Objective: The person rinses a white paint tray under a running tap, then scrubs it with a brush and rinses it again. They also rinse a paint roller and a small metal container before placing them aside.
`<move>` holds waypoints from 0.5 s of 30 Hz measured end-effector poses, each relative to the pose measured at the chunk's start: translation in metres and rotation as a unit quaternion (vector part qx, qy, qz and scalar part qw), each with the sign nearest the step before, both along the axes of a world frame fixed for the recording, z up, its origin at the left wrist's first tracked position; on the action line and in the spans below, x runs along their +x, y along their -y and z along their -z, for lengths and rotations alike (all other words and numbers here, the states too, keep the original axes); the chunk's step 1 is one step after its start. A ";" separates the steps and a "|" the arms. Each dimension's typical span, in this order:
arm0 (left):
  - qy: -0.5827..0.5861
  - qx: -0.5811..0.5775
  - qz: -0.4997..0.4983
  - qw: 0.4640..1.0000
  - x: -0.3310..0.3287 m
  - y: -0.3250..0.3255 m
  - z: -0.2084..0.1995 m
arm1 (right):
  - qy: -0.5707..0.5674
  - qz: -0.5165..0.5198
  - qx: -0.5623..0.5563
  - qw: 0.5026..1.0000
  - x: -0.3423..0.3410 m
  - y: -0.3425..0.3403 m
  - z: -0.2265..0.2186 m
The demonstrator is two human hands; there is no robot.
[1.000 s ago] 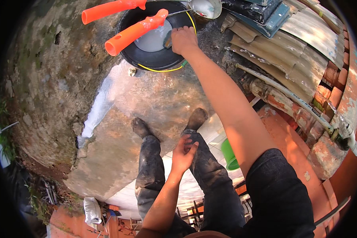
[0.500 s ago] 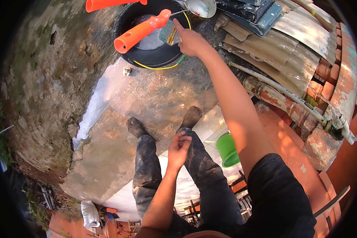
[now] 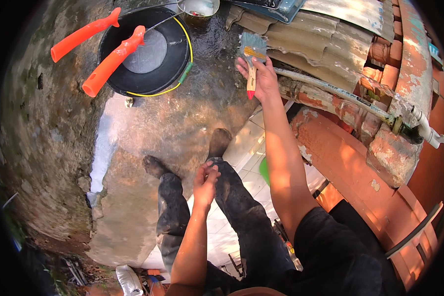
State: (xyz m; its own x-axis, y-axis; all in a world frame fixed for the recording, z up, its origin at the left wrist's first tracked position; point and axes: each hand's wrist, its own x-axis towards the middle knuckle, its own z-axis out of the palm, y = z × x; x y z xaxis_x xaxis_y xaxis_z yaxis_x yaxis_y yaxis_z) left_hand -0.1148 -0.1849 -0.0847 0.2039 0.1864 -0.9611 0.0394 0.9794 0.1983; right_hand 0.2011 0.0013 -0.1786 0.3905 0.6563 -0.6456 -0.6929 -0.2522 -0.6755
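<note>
My right hand [image 3: 264, 81] is closed around a paintbrush [image 3: 252, 71], with the thumb near its metal band. The brush's wide grey-blue bristles point away from me, and its wooden handle ends in a red tip. My left hand [image 3: 205, 183] hangs beside my knee, fingers loosely curled and apart, with nothing visible in it. Left of the brush stands a black bucket [image 3: 178, 59] with whitish-grey liquid inside and a yellow wire handle. An orange handle [image 3: 114, 61] with a thin metal rod lies across the bucket. A second orange handle [image 3: 86, 34] extends over its far left rim.
A metal bowl [image 3: 198, 7] with whitish contents sits beyond the bucket. A white coated strip [image 3: 102, 153] runs along the crack by the rough wall [image 3: 39, 123]. Corrugated sheets [image 3: 311, 44] and a pipe [image 3: 338, 93] lie to the right. A green container [image 3: 264, 171] shows below my right arm.
My right hand has lifted the paintbrush out from over the bucket and moved it right, turning its bristles upward. The view has shifted, and my left hand stays near the knee.
</note>
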 end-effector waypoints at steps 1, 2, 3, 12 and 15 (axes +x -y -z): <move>0.001 -0.004 0.006 1.000 0.000 -0.004 -0.003 | -0.026 0.015 0.028 0.999 -0.002 -0.001 0.003; 0.001 -0.008 0.012 1.000 0.001 -0.006 -0.005 | -0.031 0.018 0.046 0.998 -0.003 -0.002 0.006; -0.004 -0.014 0.010 1.000 0.002 -0.005 -0.005 | -0.059 0.002 0.053 0.997 -0.001 -0.005 0.009; 0.007 -0.056 -0.013 0.998 0.011 0.005 -0.001 | -0.088 -0.092 0.094 0.987 0.016 -0.031 0.004; 0.017 -0.069 -0.029 0.997 0.014 0.003 -0.001 | -0.024 -0.095 0.073 0.993 0.031 -0.037 0.012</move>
